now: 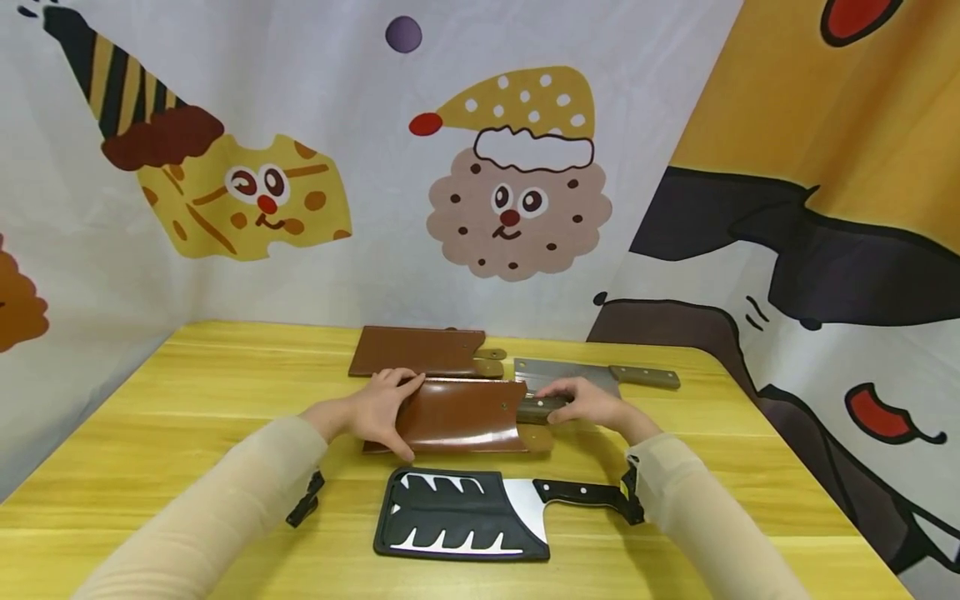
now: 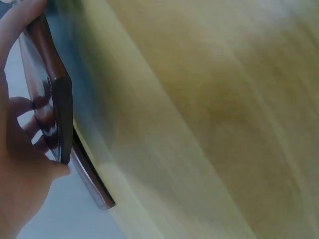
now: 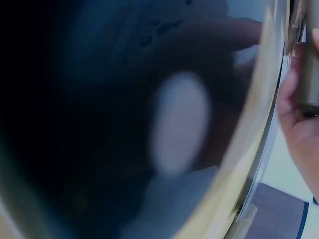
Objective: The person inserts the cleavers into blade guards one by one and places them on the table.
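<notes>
A brown leather-like knife sheath [image 1: 461, 417] lies at the middle of the wooden table, a cleaver's wooden handle [image 1: 534, 408] sticking out of its right end. My left hand [image 1: 382, 408] grips the sheath's left end, thumb at the near edge and fingers at the far edge. In the left wrist view, that hand [image 2: 25, 169] spans the sheath's end [image 2: 62, 109]. With curled fingers my right hand [image 1: 592, 407] holds the handle. The cleaver's blade is hidden inside the sheath. In the right wrist view, the right hand [image 3: 299, 134] shows at the edge with the handle [image 3: 310, 79].
Behind lies another brown sheath [image 1: 416, 352] with strap tabs. A bare cleaver [image 1: 648, 377] rests at the back right, partly behind my right hand. Nearer me, a black-handled cleaver sits in a black cover [image 1: 457, 512]. A dark blurred surface [image 3: 99, 124] fills most of the right wrist view.
</notes>
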The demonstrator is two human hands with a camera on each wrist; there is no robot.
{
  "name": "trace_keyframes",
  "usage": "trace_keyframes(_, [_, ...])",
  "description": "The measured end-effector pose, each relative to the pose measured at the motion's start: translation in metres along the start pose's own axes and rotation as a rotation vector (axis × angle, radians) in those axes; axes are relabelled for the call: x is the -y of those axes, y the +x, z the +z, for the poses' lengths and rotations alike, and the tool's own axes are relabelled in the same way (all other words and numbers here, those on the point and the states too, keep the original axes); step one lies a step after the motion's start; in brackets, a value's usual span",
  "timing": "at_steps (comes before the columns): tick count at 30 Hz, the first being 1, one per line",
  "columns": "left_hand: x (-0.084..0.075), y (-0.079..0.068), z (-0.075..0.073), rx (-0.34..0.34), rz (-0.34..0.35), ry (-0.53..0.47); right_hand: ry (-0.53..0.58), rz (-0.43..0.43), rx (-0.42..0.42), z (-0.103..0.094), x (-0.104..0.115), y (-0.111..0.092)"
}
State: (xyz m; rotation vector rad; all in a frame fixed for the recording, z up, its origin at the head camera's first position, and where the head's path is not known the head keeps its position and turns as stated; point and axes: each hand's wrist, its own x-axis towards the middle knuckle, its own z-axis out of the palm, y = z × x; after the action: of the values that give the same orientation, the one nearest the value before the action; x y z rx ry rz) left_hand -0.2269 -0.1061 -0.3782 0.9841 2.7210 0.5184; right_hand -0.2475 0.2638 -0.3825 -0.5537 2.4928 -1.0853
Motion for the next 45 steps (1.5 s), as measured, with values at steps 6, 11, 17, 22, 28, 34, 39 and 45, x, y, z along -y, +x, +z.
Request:
trace_keyframes(6, [0.003, -0.001, 0.007, 0.021, 0.003, 0.033, -0.061, -0.025, 0.019, 0.006, -0.005, 0.004])
trace_keyframes(11, [0.005, -0.005, 0.012, 0.032, 0.000, 0.028, -0.081, -0.020, 0.021, 0.007, -0.004, 0.006])
trace_keyframes(17, [0.011, -0.008, 0.004, -0.013, -0.044, -0.058, -0.072, -0.006, 0.019, 0.002, 0.004, 0.004])
trace_keyframes(22, [0.017, -0.004, -0.014, -0.108, -0.059, -0.093, -0.064, -0.001, -0.014, -0.009, 0.004, -0.003])
trace_keyframes(28, [0.018, 0.007, -0.030, -0.121, -0.069, -0.106, -0.014, -0.004, -0.043, -0.027, -0.005, -0.013])
trace_keyframes(34, [0.016, 0.031, -0.041, -0.110, -0.095, -0.117, 0.001, 0.062, -0.086, -0.049, -0.013, -0.031])
trace_keyframes(39, [0.018, 0.043, -0.049, -0.115, -0.118, -0.163, 0.030, 0.087, -0.119, -0.066, -0.018, -0.041])
trace_keyframes(45, [0.024, 0.049, -0.059, -0.088, -0.147, -0.228, 0.038, 0.090, -0.183, -0.085, -0.031, -0.047])
